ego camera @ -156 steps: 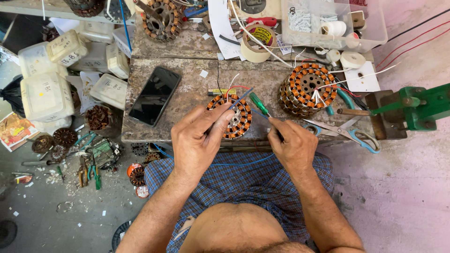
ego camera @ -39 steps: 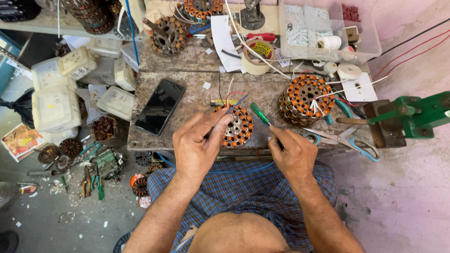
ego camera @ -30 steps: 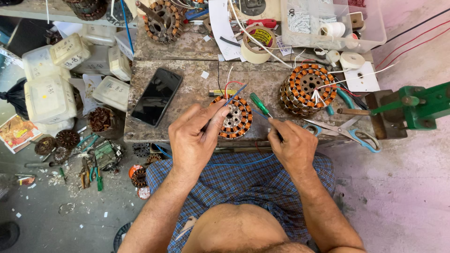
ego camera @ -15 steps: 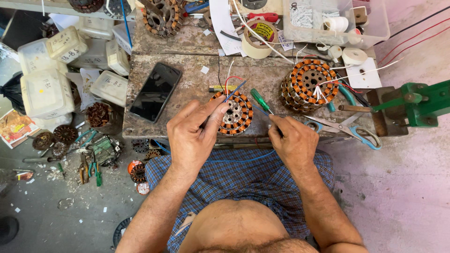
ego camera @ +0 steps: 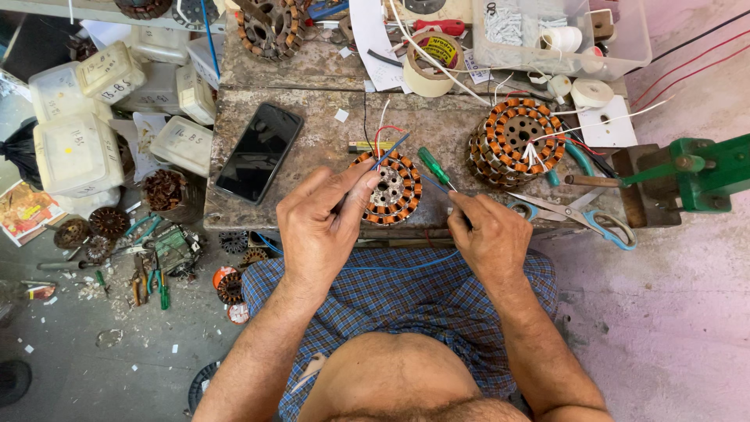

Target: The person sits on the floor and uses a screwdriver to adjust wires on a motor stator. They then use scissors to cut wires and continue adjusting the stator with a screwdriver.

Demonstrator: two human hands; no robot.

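At the middle of the frame, on the near edge of the stained counter (ego camera: 312, 94), lies a round wound stator (ego camera: 391, 187) with orange-wrapped copper coils. The left hand (ego camera: 320, 227) rests against its left side, fingers (ego camera: 361, 181) pinched shut on thin wires by the rim. The right hand (ego camera: 492, 234), just right of the stator, is closed around a green-handled screwdriver (ego camera: 433, 166) whose handle points to the upper left.

The stator looks heavy and stiff for its size, best gripped by the steel rim; the fine windings and leads seem fragile and easily nicked.

A second stator (ego camera: 519, 141) sits to the right, blue-handled scissors (ego camera: 582, 215) below it, a black phone (ego camera: 259, 152) to the left, and a tape roll (ego camera: 428, 59) above.
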